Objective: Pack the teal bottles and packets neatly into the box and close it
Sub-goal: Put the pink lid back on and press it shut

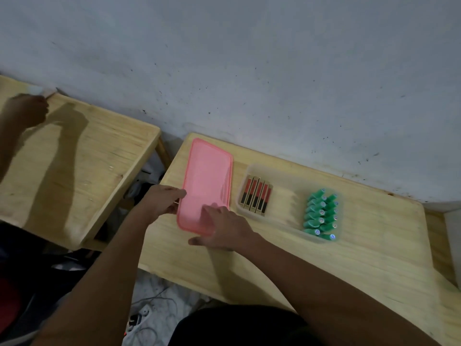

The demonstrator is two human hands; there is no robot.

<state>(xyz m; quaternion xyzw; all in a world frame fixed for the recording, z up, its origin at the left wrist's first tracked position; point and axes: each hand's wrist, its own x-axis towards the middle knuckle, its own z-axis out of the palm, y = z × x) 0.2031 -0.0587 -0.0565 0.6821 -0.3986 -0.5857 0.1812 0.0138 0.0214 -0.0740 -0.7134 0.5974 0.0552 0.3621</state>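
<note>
A clear plastic box (pixel 284 176) lies on the wooden table (pixel 349 250). Inside it, several teal bottles (pixel 320 213) are stacked at its right end, and several red-and-black packets (pixel 255 197) stand in a row at its left end. A pink lid (pixel 207 176) lies flat on the table just left of the box. My left hand (pixel 163 199) grips the lid's near left edge. My right hand (pixel 224 227) rests on the lid's near right corner, fingers over the top and thumb on the table.
A second wooden table (pixel 74 156) stands to the left across a gap. Another person's hand (pixel 27 109) is on its far left. A grey wall runs behind both tables. Cables and clutter lie on the floor below the gap.
</note>
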